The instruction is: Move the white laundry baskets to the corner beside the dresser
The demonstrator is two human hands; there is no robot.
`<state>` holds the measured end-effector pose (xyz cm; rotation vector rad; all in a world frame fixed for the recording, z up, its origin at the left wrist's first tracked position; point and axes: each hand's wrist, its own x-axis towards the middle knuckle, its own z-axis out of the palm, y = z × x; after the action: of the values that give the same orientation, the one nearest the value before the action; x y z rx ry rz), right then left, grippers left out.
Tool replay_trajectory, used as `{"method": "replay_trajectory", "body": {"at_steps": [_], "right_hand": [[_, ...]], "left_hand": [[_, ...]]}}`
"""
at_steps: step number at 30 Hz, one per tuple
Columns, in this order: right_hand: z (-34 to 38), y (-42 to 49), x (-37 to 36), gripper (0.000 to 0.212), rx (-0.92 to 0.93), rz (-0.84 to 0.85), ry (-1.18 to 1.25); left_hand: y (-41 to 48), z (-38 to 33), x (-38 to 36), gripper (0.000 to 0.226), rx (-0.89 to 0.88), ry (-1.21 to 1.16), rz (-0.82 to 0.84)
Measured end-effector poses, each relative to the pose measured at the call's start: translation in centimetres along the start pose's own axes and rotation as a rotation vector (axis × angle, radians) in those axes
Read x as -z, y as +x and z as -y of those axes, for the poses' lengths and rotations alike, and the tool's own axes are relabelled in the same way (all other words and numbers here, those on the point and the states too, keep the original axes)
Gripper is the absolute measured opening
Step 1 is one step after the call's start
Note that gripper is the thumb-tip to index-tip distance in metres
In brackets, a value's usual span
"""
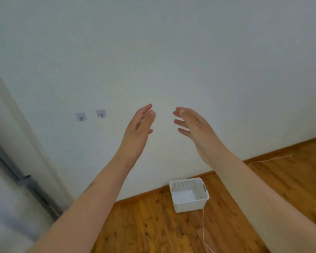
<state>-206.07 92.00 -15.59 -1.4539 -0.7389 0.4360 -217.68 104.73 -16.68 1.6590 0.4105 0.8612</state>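
Two bare forearms reach up and forward from the near edge, both hands raised in front of a pale wall. Fingers of the left hand are spread and loosely extended, holding nothing; the right hand is likewise spread and empty, its palm turned toward the left one, with a clear gap between them. One white laundry basket sits low on the wooden floor, between the forearms in the view and well below the hands, its far side close against the wall's wooden skirting. It looks empty, with perforated walls. A thin white cord trails across the floor past the basket's right near corner. On the wall to the left are two small adhesive hooks, side by side. A pale door frame runs along the left.
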Motion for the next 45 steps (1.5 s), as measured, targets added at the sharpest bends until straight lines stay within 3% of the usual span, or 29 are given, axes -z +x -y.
{"method": "replay_trajectory", "body": {"at_steps": [15, 20, 26, 36, 45], "right_hand": [[-15.8, 20.7, 5.4, 0.048, -0.310, -0.198, -0.173], [-22.2, 25.4, 9.4, 0.048, -0.401, -0.207, -0.208], [-32.5, 30.3, 15.0, 0.050, -0.501, -0.158, -0.335], [-56.4, 35.7, 19.4, 0.041, -0.687, -0.163, -0.412], [-88.0, 34.7, 23.9, 0.049, -0.901, -0.226, -0.615]], "left_hand": [[20.7, 19.7, -8.0, 0.054, 0.314, -0.001, 0.262], [25.2, 25.9, -12.5, 0.052, 0.400, 0.012, 0.273], [28.3, 35.1, -18.7, 0.066, 0.561, 0.061, 0.259], [27.7, 59.5, -25.4, 0.045, 0.808, 0.292, 0.292], [20.4, 89.6, -28.2, 0.046, 0.955, 0.583, 0.273]]}}
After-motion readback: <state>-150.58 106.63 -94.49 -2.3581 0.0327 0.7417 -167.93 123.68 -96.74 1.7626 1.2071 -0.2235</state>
